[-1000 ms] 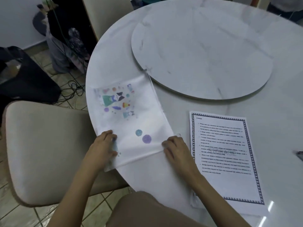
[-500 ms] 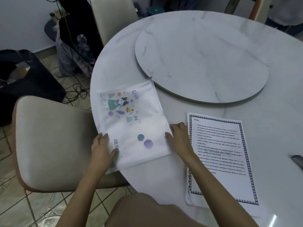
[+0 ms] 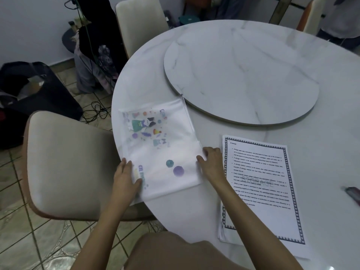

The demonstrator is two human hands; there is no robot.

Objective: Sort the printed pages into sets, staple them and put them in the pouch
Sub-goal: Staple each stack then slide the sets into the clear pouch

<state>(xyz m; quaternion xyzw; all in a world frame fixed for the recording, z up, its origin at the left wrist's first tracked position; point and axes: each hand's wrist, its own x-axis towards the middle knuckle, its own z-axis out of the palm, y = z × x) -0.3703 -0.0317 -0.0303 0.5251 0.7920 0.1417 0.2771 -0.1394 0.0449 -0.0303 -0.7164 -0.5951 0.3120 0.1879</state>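
A translucent white pouch with coloured cartoon prints lies flat at the left edge of the round marble table, white paper showing through it. My left hand grips its near-left corner, thumb on top. My right hand holds its right edge near the zip side. To the right lies a stack of printed pages with a patterned border, under my right forearm. A dark stapler is blurred at the right edge of the view.
A raised round marble turntable fills the table's middle, touching the pouch's far corner. A beige chair stands left of the table, another chair behind. Dark bags and cables lie on the tiled floor at left.
My right hand slid from the pouch's near edge up along its right side. My left hand shifted slightly along the near-left corner. The pouch stays flat on the table.
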